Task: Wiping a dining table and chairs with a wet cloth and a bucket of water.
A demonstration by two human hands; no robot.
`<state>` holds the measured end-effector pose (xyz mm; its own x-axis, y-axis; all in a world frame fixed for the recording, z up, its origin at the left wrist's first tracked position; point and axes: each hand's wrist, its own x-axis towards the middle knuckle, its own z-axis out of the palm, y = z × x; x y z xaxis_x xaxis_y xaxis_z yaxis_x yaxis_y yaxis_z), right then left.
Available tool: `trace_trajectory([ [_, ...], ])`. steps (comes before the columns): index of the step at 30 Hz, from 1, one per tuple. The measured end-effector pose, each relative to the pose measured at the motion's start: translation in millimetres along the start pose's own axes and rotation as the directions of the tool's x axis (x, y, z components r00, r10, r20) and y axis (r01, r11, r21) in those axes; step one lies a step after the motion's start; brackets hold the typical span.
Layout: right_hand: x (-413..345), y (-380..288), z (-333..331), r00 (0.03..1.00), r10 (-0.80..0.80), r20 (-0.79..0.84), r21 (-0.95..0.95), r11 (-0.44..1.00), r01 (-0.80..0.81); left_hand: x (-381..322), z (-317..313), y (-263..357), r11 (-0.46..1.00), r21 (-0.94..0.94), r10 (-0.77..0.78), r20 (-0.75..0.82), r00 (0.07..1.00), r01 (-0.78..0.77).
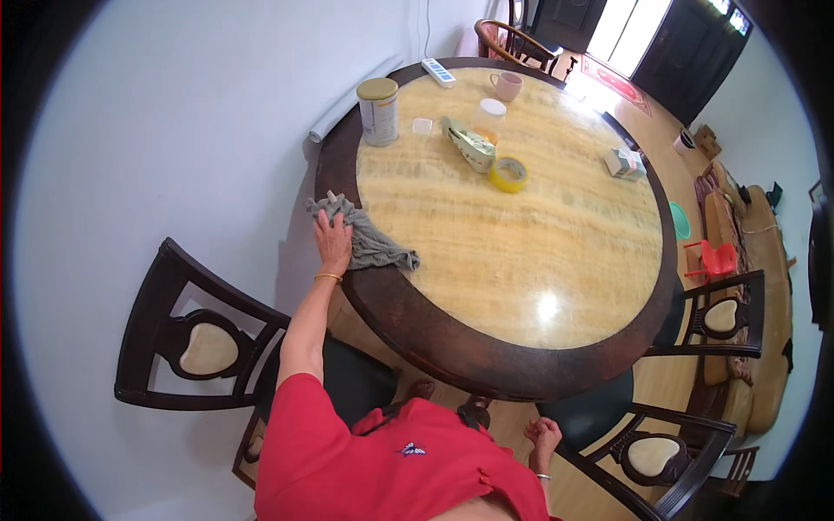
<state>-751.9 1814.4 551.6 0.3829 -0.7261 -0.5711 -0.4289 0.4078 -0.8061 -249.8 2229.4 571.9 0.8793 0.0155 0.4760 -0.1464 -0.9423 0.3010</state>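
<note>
My left hand presses on a crumpled grey cloth, gripping it against the dark wooden rim of a round table. Part of the cloth lies over the yellow marbled top. Down by my side, away from the table, my right hand hangs with its fingers curled; nothing shows in it. Farther in on the top are a roll of yellow tape, a green patterned packet and a clear jar with a white lid. A tin with a gold lid stands near the left rim.
A pink mug, a white power strip and a tissue box sit toward the table's edges. Dark chairs stand close at left and right. A rolled sheet leans between wall and table.
</note>
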Motion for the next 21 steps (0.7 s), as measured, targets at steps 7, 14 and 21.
trace_trajectory([
  [7,-42,87,-94,0.948,0.233,-0.217,-0.012,0.970,-0.241,56,34,-13,0.992,0.127,-0.023,0.009,1.000,0.022],
  [14,-112,166,-141,0.823,0.421,-0.381,0.129,0.906,-0.404,47,37,-22,0.994,0.102,0.054,-0.026,0.998,-0.051],
  [21,-110,171,-109,0.866,0.434,-0.247,0.193,0.898,-0.395,-55,-2,84,0.948,-0.136,0.309,0.175,0.935,-0.288],
])
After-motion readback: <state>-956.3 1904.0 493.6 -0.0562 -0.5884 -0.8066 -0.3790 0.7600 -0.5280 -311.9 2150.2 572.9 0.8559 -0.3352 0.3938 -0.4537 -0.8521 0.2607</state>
